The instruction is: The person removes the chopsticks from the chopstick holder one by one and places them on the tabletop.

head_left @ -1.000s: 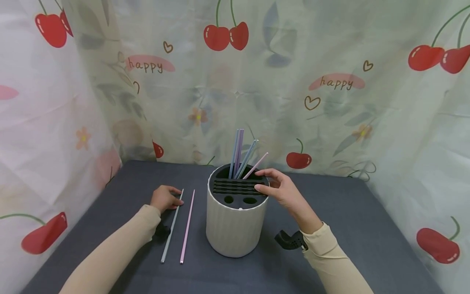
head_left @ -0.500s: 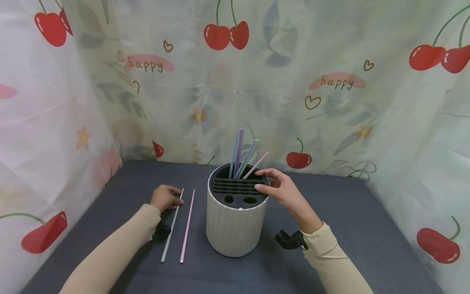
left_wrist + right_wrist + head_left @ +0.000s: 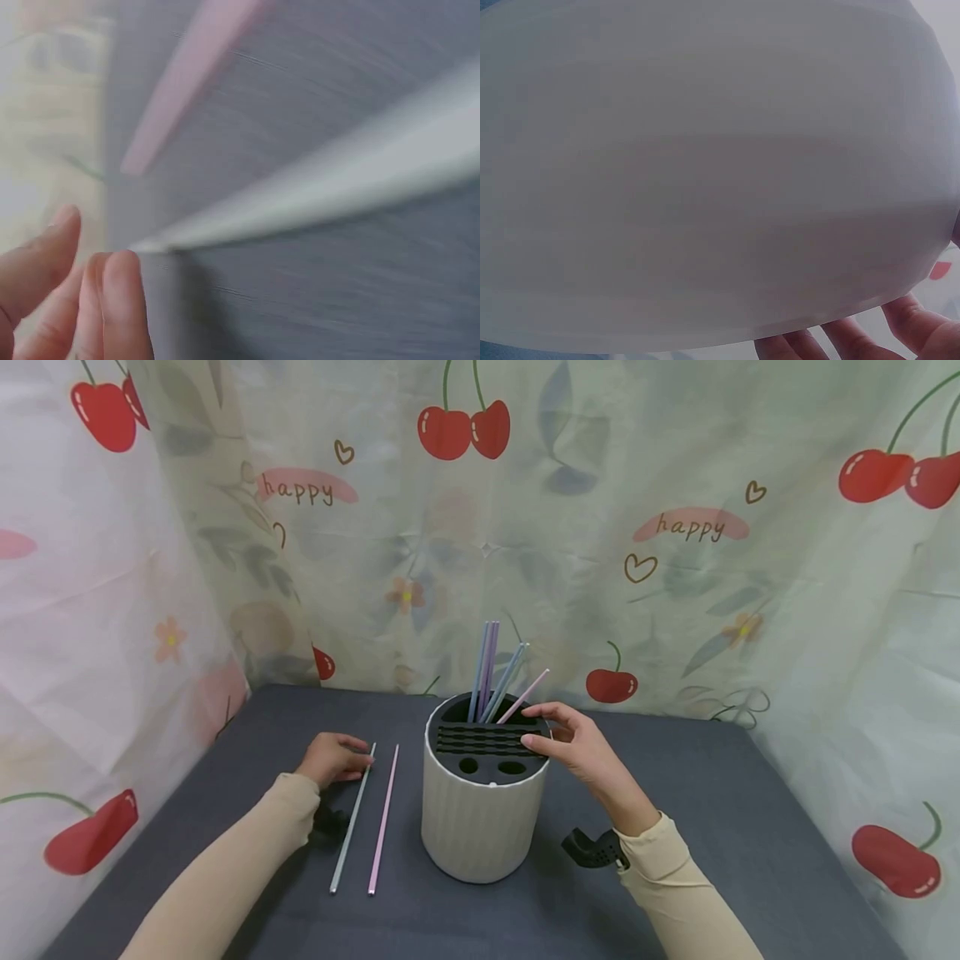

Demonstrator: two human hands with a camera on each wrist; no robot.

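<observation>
The pot (image 3: 483, 827) stood upright on the dark table (image 3: 690, 827), a little below the middle of the head view. At its three o'clock was the right hand (image 3: 577, 739), which gripped the rim: the thumb lay on the black top (image 3: 487, 764), and the other fingers were bent around the outer wall.

At nine o'clock from the pot, the left hand (image 3: 333, 760) was beside the far end of the pale stick (image 3: 353, 818). Its thumb and fingers were apart; whether a fingertip touched the stick, I could not tell. The pink stick (image 3: 384, 818) lay between the pale stick and the pot. Both had their far ends directed between twelve and one.

More sticks (image 3: 489, 672) leaned in the twelve o'clock compartment of the pot. A cherry-printed curtain (image 3: 480, 527) hung behind.
</observation>
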